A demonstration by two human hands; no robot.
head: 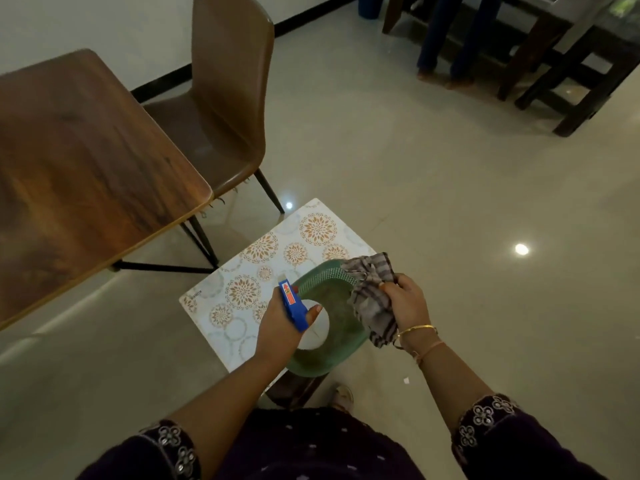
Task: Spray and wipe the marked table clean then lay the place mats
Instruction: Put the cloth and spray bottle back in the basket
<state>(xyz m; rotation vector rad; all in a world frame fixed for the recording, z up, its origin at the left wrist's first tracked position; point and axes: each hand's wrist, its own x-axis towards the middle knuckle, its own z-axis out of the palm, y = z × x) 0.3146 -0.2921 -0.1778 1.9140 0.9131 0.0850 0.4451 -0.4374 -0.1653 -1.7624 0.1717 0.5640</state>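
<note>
My left hand (282, 322) grips a spray bottle by its blue trigger head (292, 304); the bottle's body is hidden under the hand. My right hand (405, 301) holds a crumpled grey checked cloth (372, 292). Both hands hover over a green plastic basket (332, 355) standing on a small stool with a white floral top (249, 271). The brown wooden table (79, 174) stands to the left, beyond my left hand. No place mats show.
A brown moulded chair (225, 98) is tucked at the table's far end. Pale tiled floor (450, 202) spreads to the right. Dark wooden furniture (571, 71) and a person's legs (446, 39) stand at the far right.
</note>
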